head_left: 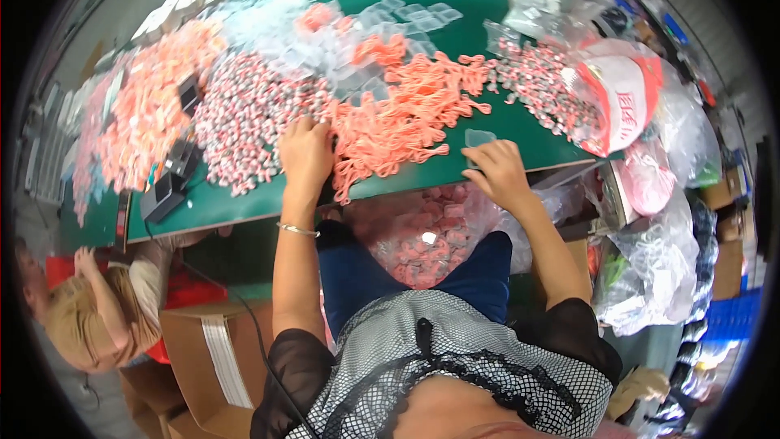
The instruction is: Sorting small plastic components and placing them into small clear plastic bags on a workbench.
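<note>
My left hand (306, 153) reaches into the right edge of a heap of small pink-and-grey pieces (252, 114). Its fingers curl down among them, and what they hold is hidden. Right beside that hand lies a pile of orange looped cords (406, 118). My right hand (497, 169) is over the table's front edge, its thumb and forefinger apart. A small clear plastic box (479, 138) lies just beyond its fingers, close to or touching them.
Clear plastic cases (410, 16) are heaped farther back on the green table (536, 134). More pink-and-grey pieces spill from a red-and-white bag (621, 93) at right. Black devices (166, 195) stand at left. A bag of pink pieces (422, 232) sits below the edge. Another person (106, 309) sits at left near a cardboard box (215, 366).
</note>
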### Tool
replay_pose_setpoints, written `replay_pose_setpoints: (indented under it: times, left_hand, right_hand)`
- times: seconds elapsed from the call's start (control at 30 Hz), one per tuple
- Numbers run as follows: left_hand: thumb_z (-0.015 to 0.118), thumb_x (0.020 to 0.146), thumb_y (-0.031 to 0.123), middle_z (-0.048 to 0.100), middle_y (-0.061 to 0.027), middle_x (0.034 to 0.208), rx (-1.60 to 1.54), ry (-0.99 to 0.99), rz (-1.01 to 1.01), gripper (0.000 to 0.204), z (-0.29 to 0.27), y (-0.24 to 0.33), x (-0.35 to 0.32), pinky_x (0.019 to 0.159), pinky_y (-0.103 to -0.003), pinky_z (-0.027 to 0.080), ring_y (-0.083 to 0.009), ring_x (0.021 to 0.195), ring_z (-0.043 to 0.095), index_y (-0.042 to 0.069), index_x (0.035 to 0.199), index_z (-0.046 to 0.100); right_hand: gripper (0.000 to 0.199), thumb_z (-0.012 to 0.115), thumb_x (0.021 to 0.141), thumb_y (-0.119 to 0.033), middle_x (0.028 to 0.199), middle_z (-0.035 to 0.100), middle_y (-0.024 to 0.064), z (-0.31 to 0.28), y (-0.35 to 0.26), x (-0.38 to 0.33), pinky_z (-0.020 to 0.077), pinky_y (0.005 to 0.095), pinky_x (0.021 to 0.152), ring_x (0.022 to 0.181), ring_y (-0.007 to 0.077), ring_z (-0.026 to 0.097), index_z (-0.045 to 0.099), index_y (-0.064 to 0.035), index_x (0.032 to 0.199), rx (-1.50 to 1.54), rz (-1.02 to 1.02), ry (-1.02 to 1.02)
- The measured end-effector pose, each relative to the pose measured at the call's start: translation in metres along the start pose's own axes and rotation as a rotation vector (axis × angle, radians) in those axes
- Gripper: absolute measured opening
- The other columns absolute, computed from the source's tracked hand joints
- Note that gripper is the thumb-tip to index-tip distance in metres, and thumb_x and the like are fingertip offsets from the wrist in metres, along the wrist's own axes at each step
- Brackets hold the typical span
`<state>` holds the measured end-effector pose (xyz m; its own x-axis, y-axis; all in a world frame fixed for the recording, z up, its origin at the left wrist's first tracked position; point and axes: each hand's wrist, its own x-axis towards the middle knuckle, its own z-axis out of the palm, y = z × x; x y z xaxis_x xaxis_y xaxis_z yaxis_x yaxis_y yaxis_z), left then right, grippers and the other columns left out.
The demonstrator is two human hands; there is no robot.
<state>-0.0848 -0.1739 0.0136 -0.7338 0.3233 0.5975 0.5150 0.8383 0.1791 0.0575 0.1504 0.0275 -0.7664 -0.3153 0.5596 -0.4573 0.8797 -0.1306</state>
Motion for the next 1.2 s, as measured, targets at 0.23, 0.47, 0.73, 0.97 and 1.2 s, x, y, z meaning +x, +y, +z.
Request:
replay_pose_setpoints:
  times: [0.23, 0.47, 0.73, 0.97, 1.2]
  left_hand:
    - [0.065, 0.084, 0.007, 0.065, -0.0114, 0.080, -0.382, 0.023, -0.159, 0.011, -0.010, 0.000, 0.002, 0.066, -0.036, 0.048, -0.0247, 0.072, 0.061, 0.001, 0.094, 0.066]
    - [0.062, 0.092, 0.007, 0.066, -0.0006, 0.086, -1.150, -0.020, -0.407, 0.017, -0.019, 0.053, -0.003, 0.066, -0.021, 0.046, -0.0043, 0.074, 0.055, -0.002, 0.107, 0.066]
    - [0.065, 0.091, 0.009, 0.068, -0.0066, 0.083, -1.351, -0.381, -0.350, 0.013, 0.014, 0.161, -0.013, 0.067, -0.027, 0.050, -0.0102, 0.075, 0.063, 0.000, 0.099, 0.067]
    - [0.068, 0.081, 0.006, 0.063, -0.0148, 0.085, -1.023, -0.197, -0.042, 0.009, 0.044, 0.192, -0.009, 0.068, -0.041, 0.050, -0.0326, 0.079, 0.063, 0.001, 0.088, 0.068]
    - [0.070, 0.080, 0.005, 0.061, -0.0131, 0.090, -0.825, -0.157, 0.019, 0.009, 0.054, 0.200, -0.012, 0.068, -0.039, 0.051, -0.0305, 0.077, 0.063, 0.004, 0.089, 0.069]
  right_hand:
    - [0.020, 0.069, 0.081, -0.014, 0.092, 0.065, 0.0061, 0.006, 0.075, 0.010, 0.0420, 0.0414, 0.084, 0.089, 0.0264, 0.062, 0.067, -0.0099, 0.100, -0.085, 0.284, 0.195]
    - [0.018, 0.070, 0.080, -0.015, 0.095, 0.067, 0.0041, 0.044, 0.131, 0.047, 0.0430, 0.0449, 0.081, 0.092, 0.0253, 0.064, 0.068, -0.0171, 0.097, -0.358, 0.392, 0.163]
    - [0.011, 0.069, 0.081, -0.013, 0.083, 0.068, 0.0053, 0.016, 0.097, 0.029, 0.0506, 0.0349, 0.070, 0.077, 0.0200, 0.066, 0.068, -0.0097, 0.091, 0.166, 0.534, 0.218]
    - [0.011, 0.073, 0.080, -0.010, 0.084, 0.067, 0.0061, 0.007, 0.009, -0.022, 0.0483, 0.0329, 0.074, 0.080, 0.0196, 0.064, 0.067, -0.0049, 0.087, 0.385, 0.629, 0.347]
    - [0.012, 0.074, 0.077, -0.018, 0.090, 0.062, 0.0009, 0.020, -0.002, -0.031, 0.0367, 0.0398, 0.086, 0.093, 0.0229, 0.057, 0.065, -0.0126, 0.080, -0.139, 0.484, 0.344]
